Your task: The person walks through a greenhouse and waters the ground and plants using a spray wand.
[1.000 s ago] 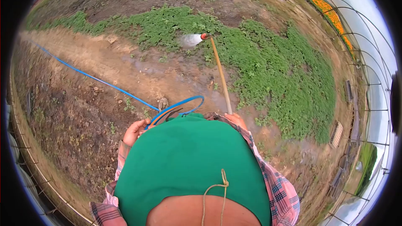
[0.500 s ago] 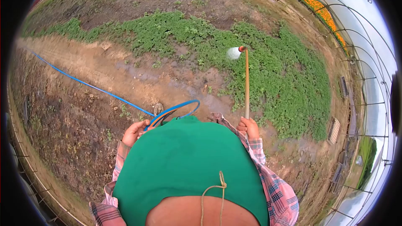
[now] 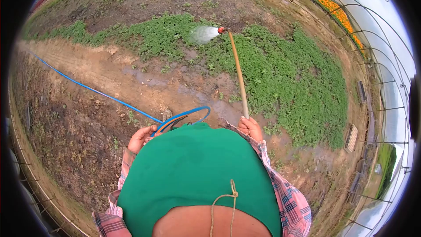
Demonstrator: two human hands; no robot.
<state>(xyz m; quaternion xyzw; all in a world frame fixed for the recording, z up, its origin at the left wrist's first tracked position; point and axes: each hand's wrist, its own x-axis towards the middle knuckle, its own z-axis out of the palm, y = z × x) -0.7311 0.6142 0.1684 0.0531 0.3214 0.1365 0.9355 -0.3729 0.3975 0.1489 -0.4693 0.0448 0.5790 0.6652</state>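
My right hand [image 3: 251,128] is closed round the lower end of a long wand [image 3: 239,74], which points away from me over green leafy plants [image 3: 294,87]. At its far tip a red nozzle [image 3: 222,30] sprays water [image 3: 204,34] to the left, over the plants. My left hand [image 3: 141,138] grips a looped blue hose [image 3: 180,115] at the left side of my green top. An orange line runs beside the blue loop near that hand.
The blue hose runs on over bare soil [image 3: 66,118] to the far left. A slatted crate [image 3: 351,138] lies at the right. Curved metal frames [image 3: 377,13] and orange flowers [image 3: 337,11] stand beyond the plants.
Over the last second the wand swung right, then back left, with my right hand moving along. The spray now lands further left than half a second ago. My left hand has hardly moved.
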